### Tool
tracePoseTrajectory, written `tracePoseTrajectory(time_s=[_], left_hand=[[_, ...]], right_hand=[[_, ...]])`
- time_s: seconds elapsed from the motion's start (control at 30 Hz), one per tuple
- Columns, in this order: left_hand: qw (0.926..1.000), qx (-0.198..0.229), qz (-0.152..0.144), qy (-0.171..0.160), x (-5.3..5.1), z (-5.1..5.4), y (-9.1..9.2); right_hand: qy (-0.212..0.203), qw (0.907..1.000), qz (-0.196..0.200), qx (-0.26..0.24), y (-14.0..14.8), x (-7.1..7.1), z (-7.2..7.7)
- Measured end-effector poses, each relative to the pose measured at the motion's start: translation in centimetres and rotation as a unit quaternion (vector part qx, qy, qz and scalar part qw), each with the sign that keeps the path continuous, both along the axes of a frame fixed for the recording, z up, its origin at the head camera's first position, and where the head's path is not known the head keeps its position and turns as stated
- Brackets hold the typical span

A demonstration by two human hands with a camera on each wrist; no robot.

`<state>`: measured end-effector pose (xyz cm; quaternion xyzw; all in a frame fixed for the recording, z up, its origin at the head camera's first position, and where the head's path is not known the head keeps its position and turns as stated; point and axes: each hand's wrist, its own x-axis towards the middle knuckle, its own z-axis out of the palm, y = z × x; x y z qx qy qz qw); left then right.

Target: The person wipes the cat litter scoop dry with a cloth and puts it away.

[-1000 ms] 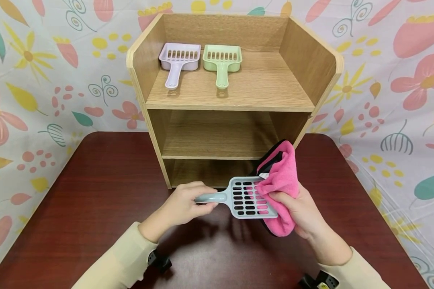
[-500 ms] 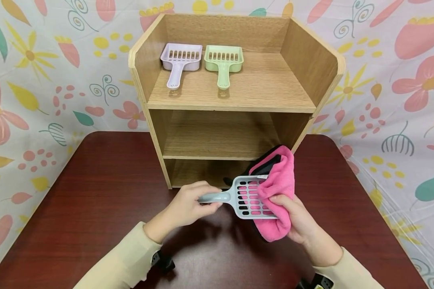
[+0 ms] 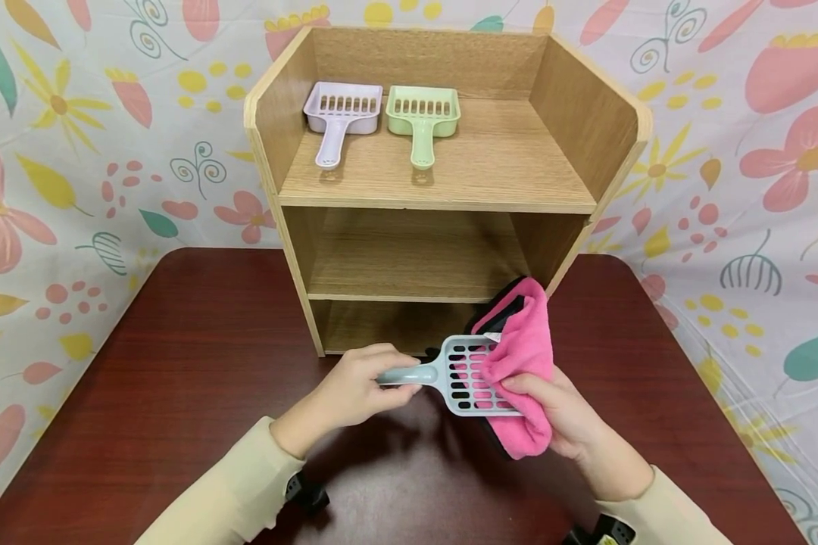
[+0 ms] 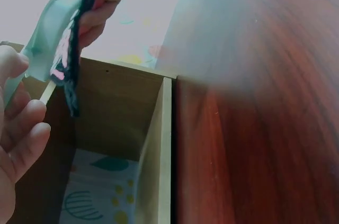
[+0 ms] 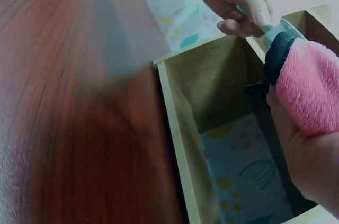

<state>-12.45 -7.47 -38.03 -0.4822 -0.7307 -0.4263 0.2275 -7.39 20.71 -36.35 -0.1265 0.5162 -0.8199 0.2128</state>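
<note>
By its handle my left hand [image 3: 361,387] grips a grey-blue slotted litter scoop [image 3: 463,382], held level above the table in front of the shelf. My right hand [image 3: 566,412] holds a pink cloth [image 3: 528,341] with black edging, folded over the far end of the scoop, thumb on top. Pink shows through the slots, so cloth also lies beneath the scoop. In the right wrist view the fluffy pink cloth [image 5: 312,86] hides most of the scoop's head. The left wrist view catches the black-edged cloth [image 4: 77,38] against the scoop [image 4: 50,33].
A wooden shelf unit [image 3: 436,198] stands at the back of the dark red table [image 3: 198,393]. On its top board sit a lilac scoop [image 3: 341,113] and a green scoop [image 3: 423,117], handles forward. A patterned fabric backdrop [image 3: 736,151] hangs behind.
The scoop and left hand have shifted slightly right. The right hand with the cloth has moved a little left and down along the scoop's end. Both grips stay the same.
</note>
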Motion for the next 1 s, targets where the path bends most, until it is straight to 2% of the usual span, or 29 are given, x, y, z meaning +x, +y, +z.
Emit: tracePoseTrajectory(time_s=[0.13,0.27,0.37,0.43,0.67,0.87,1.0], left_hand=[[0.9997,-0.011,-0.003,0.022,-0.2,0.2,-0.1],[0.9991,-0.018,-0.001,0.039,-0.3,0.4,-0.2],[0.9984,-0.026,0.005,0.049,-0.3,0.5,-0.2],[0.9979,-0.032,0.01,0.054,-0.3,0.5,-0.2],[0.9957,-0.04,0.033,0.077,0.0,0.7,-0.2],[0.995,-0.011,0.05,0.086,0.1,0.8,-0.2],[0.9934,0.009,0.067,0.093,0.1,0.7,-0.3]], right_hand=[[0.025,0.9954,-0.054,0.075,0.1,0.0,0.2],[0.039,0.9834,-0.109,0.139,0.0,0.0,0.5],[0.039,0.9747,-0.14,0.17,0.0,0.1,0.8],[0.037,0.972,-0.15,0.176,0.0,0.2,0.9],[0.025,0.973,-0.171,0.154,0.2,0.4,1.0],[0.001,0.984,-0.162,0.074,0.1,1.1,0.8],[0.025,0.9872,-0.155,0.027,-0.5,1.7,0.5]])
